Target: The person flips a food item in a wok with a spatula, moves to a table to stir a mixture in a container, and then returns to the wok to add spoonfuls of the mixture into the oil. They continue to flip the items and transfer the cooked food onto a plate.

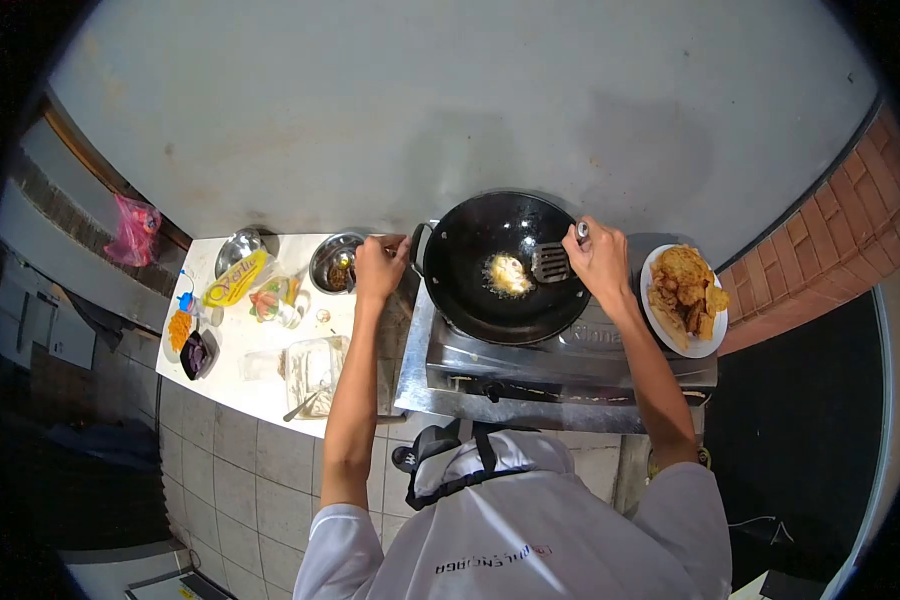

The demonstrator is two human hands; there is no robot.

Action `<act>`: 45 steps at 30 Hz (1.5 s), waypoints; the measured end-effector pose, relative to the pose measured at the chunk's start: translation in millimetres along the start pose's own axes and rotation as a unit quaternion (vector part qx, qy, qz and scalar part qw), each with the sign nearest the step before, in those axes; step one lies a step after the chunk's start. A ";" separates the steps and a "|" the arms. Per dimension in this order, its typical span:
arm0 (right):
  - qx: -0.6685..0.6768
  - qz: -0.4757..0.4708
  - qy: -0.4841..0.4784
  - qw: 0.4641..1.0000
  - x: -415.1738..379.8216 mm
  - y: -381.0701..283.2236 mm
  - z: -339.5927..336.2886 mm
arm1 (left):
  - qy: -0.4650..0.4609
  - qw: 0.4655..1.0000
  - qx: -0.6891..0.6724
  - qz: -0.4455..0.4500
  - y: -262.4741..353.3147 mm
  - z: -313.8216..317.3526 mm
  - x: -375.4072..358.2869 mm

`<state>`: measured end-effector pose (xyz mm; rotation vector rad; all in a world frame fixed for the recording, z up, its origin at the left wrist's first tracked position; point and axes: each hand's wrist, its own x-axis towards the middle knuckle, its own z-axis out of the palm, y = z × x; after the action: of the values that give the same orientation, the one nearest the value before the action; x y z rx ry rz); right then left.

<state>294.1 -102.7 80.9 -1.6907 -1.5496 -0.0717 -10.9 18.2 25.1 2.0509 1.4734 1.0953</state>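
A black wok (470, 230) sits on the stove, with a small pale, frothing piece of food (510, 275) frying in it. My right hand (600, 262) is closed around the handle of a slotted spatula (550, 263), whose blade is inside the wok beside the food. My left hand (378, 268) is between the wok's left handle (417, 250) and a metal bowl (322, 257) holding something dark. The fingers of that hand are curled; what they hold, if anything, is hidden.
Right of the stove (530, 365) stands a white plate (707, 347) of fried food. On the white table (240, 385) are another metal bowl (238, 248), a yellow packet (238, 279), a clear container (315, 370) with a spoon, and a dark bowl (196, 355). A pink bag (133, 232) hangs at left.
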 end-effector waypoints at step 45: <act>-0.010 0.094 0.060 0.994 -8.8 -15.5 -14.3 | 0.065 0.992 -0.110 -0.022 52.8 -69.8 -25.0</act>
<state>285.4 -119.7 93.5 -1.8062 -1.3015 -0.0892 -35.9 -33.4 95.7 1.8181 1.3814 1.3309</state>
